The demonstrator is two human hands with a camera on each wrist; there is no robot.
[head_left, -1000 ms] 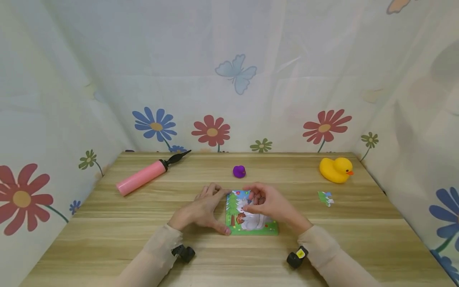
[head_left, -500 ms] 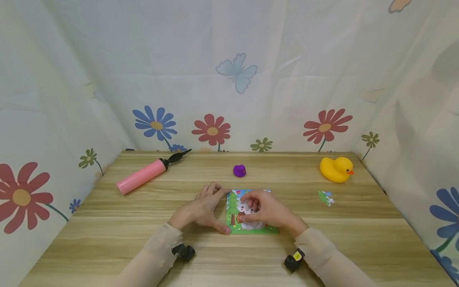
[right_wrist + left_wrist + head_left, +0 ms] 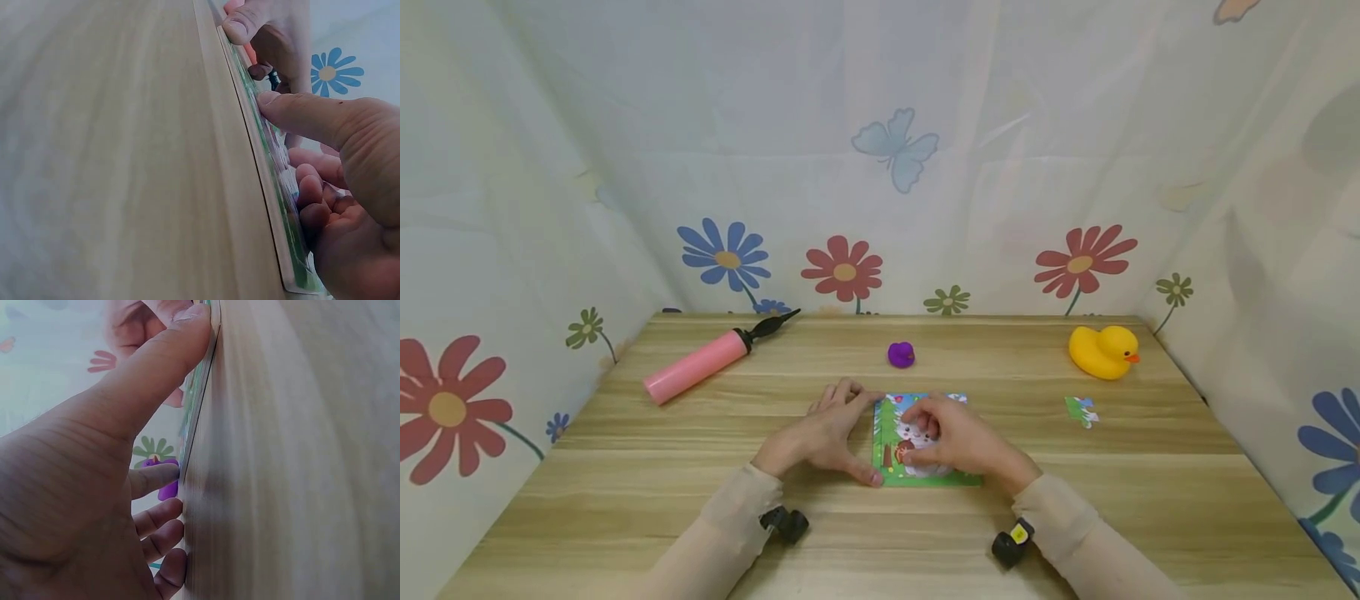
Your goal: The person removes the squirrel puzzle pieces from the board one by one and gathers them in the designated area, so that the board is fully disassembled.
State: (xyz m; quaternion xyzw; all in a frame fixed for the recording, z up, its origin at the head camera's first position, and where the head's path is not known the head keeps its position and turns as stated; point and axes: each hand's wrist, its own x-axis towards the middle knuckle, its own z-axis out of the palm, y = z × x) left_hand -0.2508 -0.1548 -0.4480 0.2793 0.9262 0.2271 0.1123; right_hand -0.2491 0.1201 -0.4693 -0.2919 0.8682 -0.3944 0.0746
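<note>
Puzzle board [image 3: 891, 442] lies flat, long axis front-to-back.

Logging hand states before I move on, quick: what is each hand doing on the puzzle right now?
Left hand: open, thumb and fingertips braced against the puzzle board edge.
Right hand: open, fingers pressing on the puzzle board.

Pink pump [image 3: 695, 370], purple toy [image 3: 901, 354], yellow duck [image 3: 1101, 352]

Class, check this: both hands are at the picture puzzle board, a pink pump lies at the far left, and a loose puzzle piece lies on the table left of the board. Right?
Not quite. The head view shows the loose puzzle piece lying right of the picture puzzle board, near the yellow rubber duck. The rest stands.
</note>
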